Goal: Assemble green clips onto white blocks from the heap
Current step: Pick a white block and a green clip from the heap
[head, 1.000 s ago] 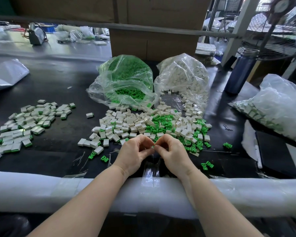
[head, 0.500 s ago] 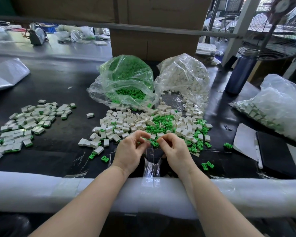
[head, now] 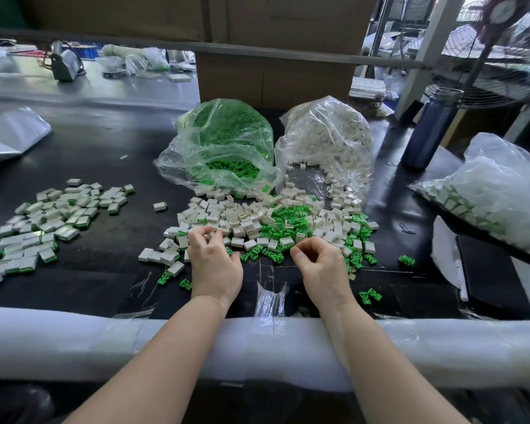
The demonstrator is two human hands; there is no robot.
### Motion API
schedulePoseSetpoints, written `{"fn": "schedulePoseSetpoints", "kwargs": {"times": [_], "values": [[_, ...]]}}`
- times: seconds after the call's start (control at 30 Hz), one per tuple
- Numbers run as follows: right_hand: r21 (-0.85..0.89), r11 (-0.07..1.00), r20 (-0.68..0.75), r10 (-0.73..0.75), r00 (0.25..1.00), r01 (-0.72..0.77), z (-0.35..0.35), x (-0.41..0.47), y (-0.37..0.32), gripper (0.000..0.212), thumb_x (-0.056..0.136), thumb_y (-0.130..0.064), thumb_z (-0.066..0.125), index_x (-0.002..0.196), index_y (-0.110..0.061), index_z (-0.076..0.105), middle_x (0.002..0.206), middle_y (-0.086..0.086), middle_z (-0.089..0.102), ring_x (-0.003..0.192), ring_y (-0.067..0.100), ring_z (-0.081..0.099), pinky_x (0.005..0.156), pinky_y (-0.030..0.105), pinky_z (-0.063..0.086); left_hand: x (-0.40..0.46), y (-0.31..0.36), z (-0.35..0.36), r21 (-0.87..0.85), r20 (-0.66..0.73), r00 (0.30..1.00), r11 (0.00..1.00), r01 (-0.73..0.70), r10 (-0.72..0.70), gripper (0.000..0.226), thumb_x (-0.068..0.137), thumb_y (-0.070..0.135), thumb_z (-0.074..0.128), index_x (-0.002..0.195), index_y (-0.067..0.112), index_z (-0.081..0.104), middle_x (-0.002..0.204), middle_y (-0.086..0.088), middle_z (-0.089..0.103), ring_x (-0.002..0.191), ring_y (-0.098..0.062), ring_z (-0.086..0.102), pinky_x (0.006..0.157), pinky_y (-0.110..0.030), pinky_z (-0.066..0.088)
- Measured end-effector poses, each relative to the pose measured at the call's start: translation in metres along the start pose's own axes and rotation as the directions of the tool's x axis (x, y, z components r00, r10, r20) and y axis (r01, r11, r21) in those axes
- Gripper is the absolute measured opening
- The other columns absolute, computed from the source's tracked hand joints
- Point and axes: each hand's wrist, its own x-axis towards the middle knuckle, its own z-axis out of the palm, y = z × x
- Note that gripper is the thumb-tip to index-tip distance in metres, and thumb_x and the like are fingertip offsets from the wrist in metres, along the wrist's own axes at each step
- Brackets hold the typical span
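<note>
A heap of white blocks [head: 242, 220] mixed with green clips [head: 280, 215] lies mid-table on the black mat. My left hand [head: 216, 264] reaches into the heap's left front edge, fingers curled around a white block [head: 195, 231]. My right hand [head: 322, 267] hovers at the heap's front, just right of loose green clips [head: 274, 257]. Its fingers are curled and thumb meets forefinger, with nothing visible between them. Several assembled blocks with green edges [head: 43, 224] are spread at the left.
An open bag of green clips [head: 227, 142] and one of white blocks [head: 328, 139] stand behind the heap, before a cardboard box [head: 276, 81]. A filled bag [head: 496, 191], a blue bottle [head: 432, 127] and a black notebook [head: 490, 270] are at the right. White foam padding [head: 74, 341] covers the near edge.
My hands were pressed together over one piece near the table edge. They have since parted and moved forward, the left to the white blocks, the right toward the green clips.
</note>
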Motion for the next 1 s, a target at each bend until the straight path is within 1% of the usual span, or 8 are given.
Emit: {"fn": "schedulePoseSetpoints", "kwargs": {"times": [0.3,0.43,0.53,0.63,0.73,0.83,0.9,1.0], "values": [[-0.055,0.998,-0.007,0.002,1.0,-0.002,0.0,0.0,0.0,0.017,0.088,-0.017,0.063,0.073,-0.025,0.059,0.069,-0.009,0.06,0.067,0.006,0.055,0.063,0.021,0.047,-0.001,0.002,0.004,0.261,0.096,0.995,0.964,-0.038,0.014,0.054,0.095,0.021,0.047,0.144,0.01,0.027,0.149,-0.009,0.011,0.14,-0.028,0.006,0.116,-0.036,0.008],[-0.139,0.99,-0.042,-0.019,0.999,0.013,0.0,0.0,-0.001,0.009,0.088,-0.017,0.062,0.079,-0.019,0.062,0.074,-0.008,0.06,0.072,0.011,0.055,0.064,0.02,0.043,-0.001,0.0,0.007,0.362,0.113,0.99,0.924,-0.123,0.088,0.049,0.096,0.023,0.042,0.143,0.015,0.031,0.151,-0.007,0.007,0.14,-0.026,0.002,0.118,-0.038,0.003],[-0.227,0.974,-0.084,-0.017,0.996,-0.003,0.0,-0.001,-0.002,0.005,0.089,-0.015,0.06,0.089,-0.015,0.065,0.087,-0.003,0.062,0.088,0.016,0.054,0.075,0.026,0.043,-0.001,-0.001,0.008,0.376,0.137,0.984,0.913,-0.155,0.11,0.042,0.096,0.028,0.041,0.136,0.017,0.042,0.149,-0.005,0.014,0.139,-0.025,0.004,0.117,-0.039,0.005],[-0.348,0.938,-0.137,-0.048,0.989,-0.003,0.0,-0.002,-0.003,0.015,0.089,-0.012,0.058,0.102,-0.017,0.065,0.099,-0.004,0.059,0.103,0.016,0.05,0.087,0.026,0.037,-0.003,-0.002,0.007,0.373,0.138,0.979,0.908,-0.194,0.152,0.04,0.096,0.031,0.041,0.133,0.019,0.045,0.144,-0.005,0.02,0.136,-0.023,0.009,0.115,-0.038,0.006],[-0.446,0.895,-0.135,-0.06,0.989,-0.007,0.001,-0.003,-0.005,0.027,0.089,-0.012,0.057,0.114,-0.021,0.062,0.119,-0.006,0.057,0.117,0.015,0.044,0.096,0.028,0.029,-0.003,-0.002,0.01,0.367,0.212,0.953,0.886,-0.282,0.216,0.049,0.097,0.032,0.037,0.144,0.02,0.028,0.15,-0.001,0.012,0.139,-0.022,0.003,0.115,-0.037,-0.003],[-0.56,0.828,-0.069,-0.018,0.997,-0.024,0.004,-0.002,-0.006,0.042,0.092,-0.018,0.052,0.133,-0.028,0.049,0.144,-0.007,0.04,0.135,0.014,0.028,0.11,0.03,0.017,-0.003,-0.002,0.015,0.366,0.365,0.896,0.845,-0.389,0.254,0.054,0.099,0.038,0.027,0.148,0.028,0.005,0.156,0.007,-0.005,0.143,-0.013,-0.011,0.109,-0.034,-0.017],[-0.606,0.795,-0.004,0.033,0.999,-0.028,0.006,-0.002,-0.006,0.047,0.095,-0.022,0.046,0.14,-0.035,0.038,0.153,-0.008,0.025,0.141,0.016,0.017,0.114,0.032,0.009,-0.003,-0.002,0.017,0.348,0.425,0.868,0.839,-0.419,0.257,0.053,0.099,0.041,0.024,0.148,0.032,0.004,0.157,0.01,-0.003,0.143,-0.01,-0.008,0.111,-0.033,-0.016],[-0.636,0.771,0.067,0.052,0.996,0.002,0.007,0.0,-0.004,0.044,0.097,-0.023,0.043,0.139,-0.038,0.038,0.155,-0.01,0.02,0.142,0.015,0.016,0.115,0.034,0.008,-0.003,-0.003,0.017,0.316,0.434,0.859,0.847,-0.428,0.272,0.05,0.099,0.042,0.025,0.147,0.032,0.013,0.156,0.011,0.007,0.144,-0.01,0.002,0.114,-0.031,-0.009]]}}
